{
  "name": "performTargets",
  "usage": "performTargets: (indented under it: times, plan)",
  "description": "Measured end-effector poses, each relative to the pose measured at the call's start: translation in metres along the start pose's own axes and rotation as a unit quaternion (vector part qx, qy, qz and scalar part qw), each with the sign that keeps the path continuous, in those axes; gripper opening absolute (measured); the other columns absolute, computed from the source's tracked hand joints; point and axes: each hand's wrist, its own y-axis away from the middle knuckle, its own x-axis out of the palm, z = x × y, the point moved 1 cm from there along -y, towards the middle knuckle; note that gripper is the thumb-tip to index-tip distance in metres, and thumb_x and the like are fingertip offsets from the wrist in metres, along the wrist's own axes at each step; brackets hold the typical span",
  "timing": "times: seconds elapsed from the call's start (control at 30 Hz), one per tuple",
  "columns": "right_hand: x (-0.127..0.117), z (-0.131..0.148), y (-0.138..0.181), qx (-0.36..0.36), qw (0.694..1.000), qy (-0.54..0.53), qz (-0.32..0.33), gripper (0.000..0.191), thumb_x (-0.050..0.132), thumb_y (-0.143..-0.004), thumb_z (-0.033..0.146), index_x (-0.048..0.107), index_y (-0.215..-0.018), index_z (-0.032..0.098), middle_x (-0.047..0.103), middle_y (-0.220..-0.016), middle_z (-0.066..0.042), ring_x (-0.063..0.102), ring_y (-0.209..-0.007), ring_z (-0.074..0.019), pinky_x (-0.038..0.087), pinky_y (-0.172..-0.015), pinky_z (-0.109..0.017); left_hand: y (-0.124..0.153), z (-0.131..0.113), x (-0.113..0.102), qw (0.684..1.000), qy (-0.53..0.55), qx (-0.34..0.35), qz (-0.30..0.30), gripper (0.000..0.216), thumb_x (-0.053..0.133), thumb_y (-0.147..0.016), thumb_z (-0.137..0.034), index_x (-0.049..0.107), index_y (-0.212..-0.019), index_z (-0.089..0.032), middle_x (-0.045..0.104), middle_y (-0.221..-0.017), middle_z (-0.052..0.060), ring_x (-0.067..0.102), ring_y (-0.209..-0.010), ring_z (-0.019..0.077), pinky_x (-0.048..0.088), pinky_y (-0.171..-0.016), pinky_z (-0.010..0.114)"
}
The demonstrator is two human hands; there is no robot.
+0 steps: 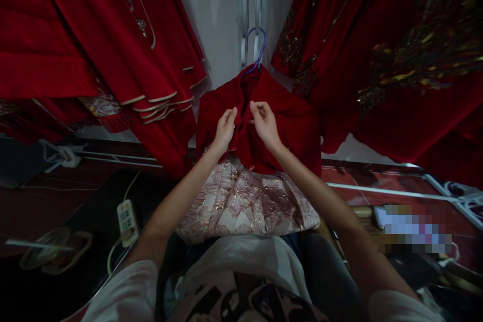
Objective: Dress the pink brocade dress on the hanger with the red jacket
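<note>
No legible text, shirt print (241,302) unreadable, power strip (127,216) markings too small

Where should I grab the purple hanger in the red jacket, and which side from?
Probably pinch the purple hanger by its thin stem below the hook, coming from the front of the red jacket, perhaps with the right hand. That stem stands out above the neckline, while the fabric hides the hanger's lower part.

Holding left arm (184,193) and right arm (322,191) out ahead now, slanting them inward; poising left hand (225,131) and right hand (265,126) side by side, almost level, just a narrow gap between; pointing thumbs (234,111) forward, with fingers (265,106) bent and wrists (278,148) nearly straight, pinching or slack, hard to tell
</note>
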Motion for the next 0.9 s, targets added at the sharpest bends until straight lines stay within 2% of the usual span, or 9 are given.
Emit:
performTargets:
  times: [0.13, 0.27, 0.4, 0.57, 0.67, 0.8, 0.9]
  plan:
    - [-0.008, -0.007, 0.010, 0.054, 0.995, -0.053, 0.066, 0.042, 0.048, -0.082, 0.064, 0.062, -0.096, 0.027, 0.065, -0.101, -0.004, 0.060, -0.096, -0.0183, 0.051, -0.087, -0.035, 0.009, 0.000, -0.004, 0.996, 0.083, -0.041, -0.004, 0.037, 0.043, -0.090, -0.054, 0.060, -0.090, -0.021, 0.065, -0.094, 0.005, 0.061, -0.092, 0.0167, 0.049, -0.082, 0.032]
    - [-0.018, -0.018, 0.017, 0.038, 0.992, -0.082, 0.084, 0.032, 0.064, -0.077, 0.051, 0.067, -0.101, 0.030, 0.067, -0.106, -0.001, 0.062, -0.100, -0.0181, 0.051, -0.093, -0.037, 0.017, 0.004, -0.005, 0.985, 0.165, -0.042, 0.025, 0.022, 0.054, -0.086, -0.034, 0.063, -0.102, -0.022, 0.067, -0.103, 0.006, 0.062, -0.102, 0.0164, 0.046, -0.094, 0.035]
    - [-0.022, -0.026, 0.018, -0.001, 0.993, -0.084, 0.078, 0.031, 0.068, -0.077, 0.045, 0.069, -0.103, 0.028, 0.069, -0.107, -0.002, 0.064, -0.097, -0.0173, 0.051, -0.095, -0.038, 0.024, 0.015, -0.002, 0.982, 0.190, -0.019, 0.008, 0.033, 0.069, -0.073, -0.024, 0.063, -0.105, -0.021, 0.067, -0.101, 0.004, 0.062, -0.100, 0.0159, 0.044, -0.099, 0.034]
    - [-0.021, -0.022, 0.019, -0.061, 0.996, -0.034, 0.052, 0.029, 0.069, -0.078, 0.040, 0.071, -0.101, 0.023, 0.070, -0.105, -0.005, 0.066, -0.097, -0.0172, 0.052, -0.094, -0.037, 0.021, 0.022, 0.003, 0.985, 0.164, 0.019, -0.042, 0.031, 0.073, -0.068, -0.020, 0.060, -0.097, -0.019, 0.065, -0.091, 0.003, 0.063, -0.090, 0.0134, 0.048, -0.092, 0.031]
    - [-0.020, -0.020, 0.023, -0.090, 0.996, 0.008, 0.027, 0.027, 0.067, -0.080, 0.040, 0.071, -0.102, 0.023, 0.069, -0.104, -0.005, 0.066, -0.096, -0.0167, 0.055, -0.090, -0.034, 0.019, 0.021, 0.004, 0.990, 0.126, 0.031, -0.057, 0.023, 0.071, -0.069, -0.019, 0.058, -0.087, -0.018, 0.063, -0.084, 0.001, 0.063, -0.081, 0.0107, 0.051, -0.082, 0.026]
    - [-0.017, -0.019, 0.026, -0.112, 0.993, 0.035, 0.005, 0.026, 0.063, -0.083, 0.038, 0.070, -0.104, 0.023, 0.067, -0.104, -0.005, 0.067, -0.091, -0.0153, 0.058, -0.082, -0.031, 0.020, 0.018, 0.002, 0.999, 0.032, 0.040, -0.019, 0.012, 0.066, -0.072, -0.020, 0.056, -0.077, -0.017, 0.061, -0.075, -0.002, 0.061, -0.070, 0.0079, 0.050, -0.068, 0.019]
    - [-0.015, -0.018, 0.027, -0.114, 0.992, 0.057, -0.006, 0.025, 0.061, -0.085, 0.037, 0.069, -0.103, 0.022, 0.067, -0.103, -0.005, 0.067, -0.090, -0.0149, 0.059, -0.081, -0.032, 0.021, 0.013, -0.002, 0.998, -0.014, 0.059, 0.020, 0.008, 0.064, -0.075, -0.020, 0.058, -0.079, -0.017, 0.063, -0.077, -0.001, 0.063, -0.070, 0.0082, 0.052, -0.068, 0.019]
